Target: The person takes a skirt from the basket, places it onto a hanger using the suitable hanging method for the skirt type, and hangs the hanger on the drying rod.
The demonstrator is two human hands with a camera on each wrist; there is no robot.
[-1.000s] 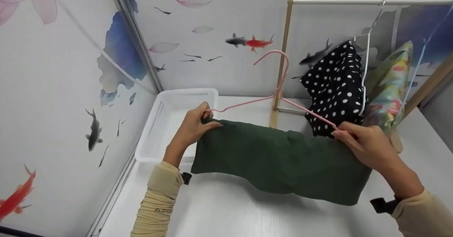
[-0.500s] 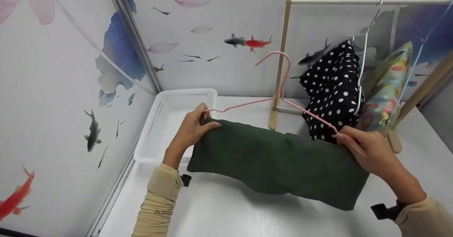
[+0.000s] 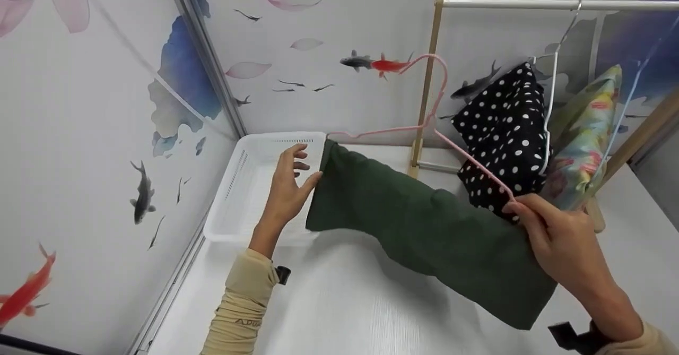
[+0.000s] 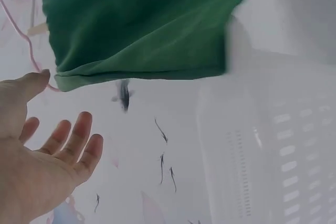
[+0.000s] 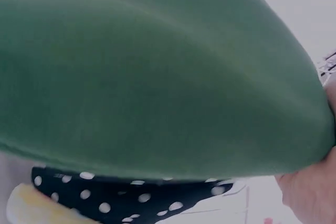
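A dark green cloth [image 3: 424, 222] hangs slanting from a pink hanger [image 3: 392, 130], its right end lower. My right hand [image 3: 567, 243] pinches the hanger's right end together with the cloth's upper right corner. The cloth covers most of that hand in the right wrist view. Beside the cloth's left edge is my left hand [image 3: 289, 190], its fingers spread and holding nothing. In the left wrist view the left thumb [image 4: 35, 82] is close to the hanger's tip; whether they touch I cannot tell. The hanger's hook points up, free of the rack.
A white basket [image 3: 225, 172] stands at the back left of the white table [image 3: 371, 307]. On the rack's rail [image 3: 504, 5] hangs a black polka-dot cloth [image 3: 504, 137] on a white hanger. Behind it is a floral cloth [image 3: 589, 137] near a blue hanger.
My left hand has let go of the cloth and hanger's left end. That end has swung up and right, while the right hand keeps its grip, slightly lower.
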